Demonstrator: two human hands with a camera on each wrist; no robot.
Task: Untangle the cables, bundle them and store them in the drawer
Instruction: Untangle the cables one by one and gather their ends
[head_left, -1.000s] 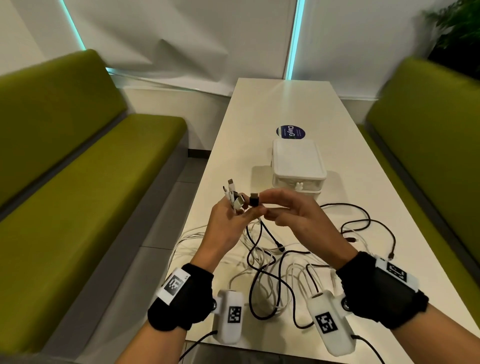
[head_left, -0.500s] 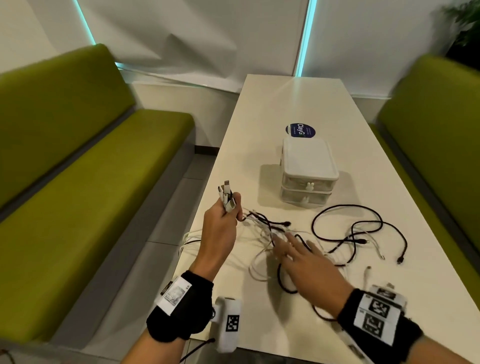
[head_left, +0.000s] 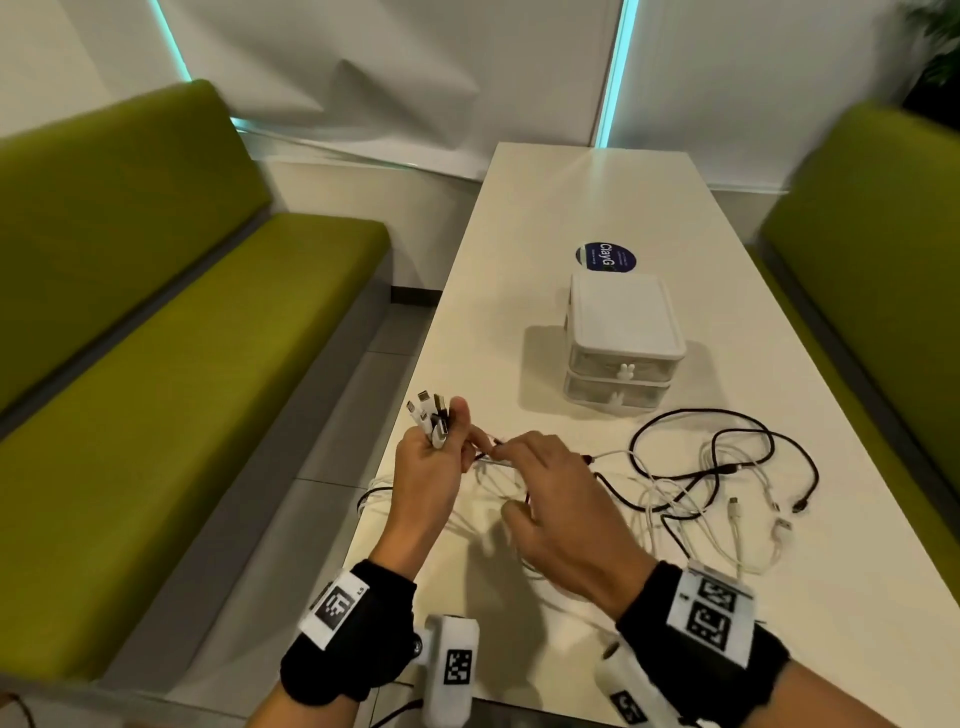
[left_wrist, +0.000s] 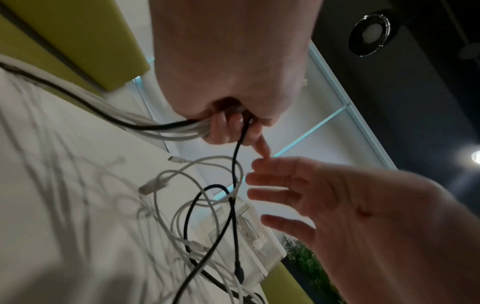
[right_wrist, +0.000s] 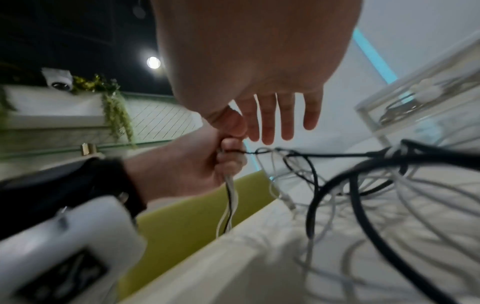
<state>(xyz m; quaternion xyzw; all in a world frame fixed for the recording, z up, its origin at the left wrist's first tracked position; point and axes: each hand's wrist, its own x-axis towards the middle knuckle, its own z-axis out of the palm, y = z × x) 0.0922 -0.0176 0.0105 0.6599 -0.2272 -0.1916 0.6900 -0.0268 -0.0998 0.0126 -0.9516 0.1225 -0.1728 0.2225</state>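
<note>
Left hand: my left hand (head_left: 426, 478) is raised above the near left edge of the long white surface (head_left: 587, 197), fingers curled round a bunch of cable ends (head_left: 434, 418); the white and black plugs stick up out of my fist.
Left grip: closed tight on that bunch; in the left wrist view the white strands and one black strand run out of the bottom of my fist (left_wrist: 228, 125) and down to the surface.
Right hand: my right hand (head_left: 566, 514) hovers just right of the left, back upward, over the tangle.
Right grip: fingers (right_wrist: 288, 117) straight and slightly spread, thumb tip close by the left fist; whether thumb and forefinger pinch a strand I cannot tell.
Cables: a loose tangle of thin white cables (head_left: 727, 499) and black cables (head_left: 701, 421) lies spread on the surface from under my hands out to the right, loops crossing one another, several plug ends lying free at the right.
Drawer: a small white plastic two-drawer box (head_left: 621, 343) stands on the surface just beyond the tangle, both clear drawers pushed in.
Sticker: a round dark-blue sticker (head_left: 605, 257) lies flat right behind the box.
Seats: green upholstered benches (head_left: 156, 322) run along both sides.
</note>
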